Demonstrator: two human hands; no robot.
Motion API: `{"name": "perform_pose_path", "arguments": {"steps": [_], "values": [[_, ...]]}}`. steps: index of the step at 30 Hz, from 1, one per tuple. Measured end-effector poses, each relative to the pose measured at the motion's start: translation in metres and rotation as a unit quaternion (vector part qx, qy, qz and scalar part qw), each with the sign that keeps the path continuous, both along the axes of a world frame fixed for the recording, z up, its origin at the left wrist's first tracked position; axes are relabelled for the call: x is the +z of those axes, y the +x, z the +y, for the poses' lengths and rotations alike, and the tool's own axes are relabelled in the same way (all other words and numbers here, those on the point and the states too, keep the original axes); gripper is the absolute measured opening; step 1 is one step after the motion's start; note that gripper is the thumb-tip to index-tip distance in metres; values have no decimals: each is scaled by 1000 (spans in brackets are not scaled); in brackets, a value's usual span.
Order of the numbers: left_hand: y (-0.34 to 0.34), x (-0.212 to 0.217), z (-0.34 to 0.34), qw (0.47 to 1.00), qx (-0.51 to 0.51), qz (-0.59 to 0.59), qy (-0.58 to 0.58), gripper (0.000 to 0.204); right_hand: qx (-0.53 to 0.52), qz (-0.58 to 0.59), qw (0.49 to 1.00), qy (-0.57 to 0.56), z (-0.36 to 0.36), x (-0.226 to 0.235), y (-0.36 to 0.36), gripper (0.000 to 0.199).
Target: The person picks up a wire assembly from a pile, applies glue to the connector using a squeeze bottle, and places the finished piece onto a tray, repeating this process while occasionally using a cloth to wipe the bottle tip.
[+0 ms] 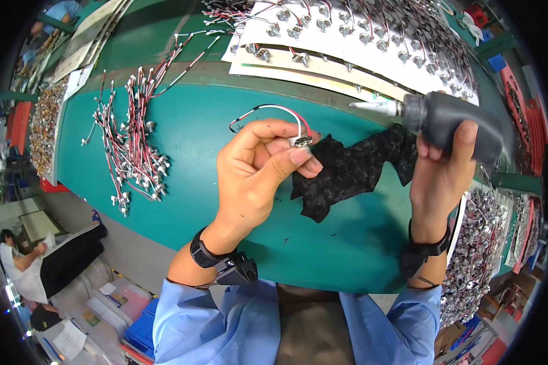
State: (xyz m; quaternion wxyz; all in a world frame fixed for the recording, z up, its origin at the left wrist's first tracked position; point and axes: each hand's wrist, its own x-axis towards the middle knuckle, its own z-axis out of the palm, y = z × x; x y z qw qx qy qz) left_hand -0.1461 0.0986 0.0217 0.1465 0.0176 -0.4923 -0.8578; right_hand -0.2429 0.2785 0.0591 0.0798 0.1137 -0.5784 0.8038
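Note:
In front of my chest, my left hand (259, 161) pinches a small wired potentiometer (302, 142) between thumb and fingers. Its red, white and black wires (268, 107) loop up over the fingers. My right hand (443, 161) is wrapped round a dark grey squeeze bottle (460, 121), which lies almost level. The bottle's pale pointed nozzle (374, 107) faces left, above and to the right of the potentiometer, and does not touch it. A crumpled black cloth (353, 170) lies on the green mat (225, 103) between and beneath my hands.
On the mat's left lies a pile of wired parts (134, 146). White boards (359, 36) holding rows of similar parts span the back. More parts crowd a tray (478, 255) at the right, with other parts (45, 131) at the far left. A person (27, 261) sits at lower left.

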Motion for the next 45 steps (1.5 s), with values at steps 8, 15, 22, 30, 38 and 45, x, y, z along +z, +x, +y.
{"name": "perform_pose_path", "arguments": {"steps": [8, 15, 22, 30, 38, 45], "values": [[-3, -3, -7, 989, -69, 39, 125, 20, 15, -74, 986, -152, 20, 14, -21, 20], [-3, -9, -13, 985, -89, 48, 142, 20, 23, -71, 977, -202, 34, 18, -28, 16], [-7, -13, -16, 981, -121, 55, 145, 19, 30, -29, 969, -243, 60, 39, -38, 15], [-11, 9, -27, 990, 48, 82, -108, 18, 21, 24, 953, -301, 102, 50, -53, 15], [-84, 97, -4, 915, 153, -20, -372, 24, -9, 84, 933, -349, 171, 66, -60, 18], [-211, 125, 135, 818, -59, 58, -569, 17, -70, 76, 917, -385, 211, 67, -66, 13]]}}
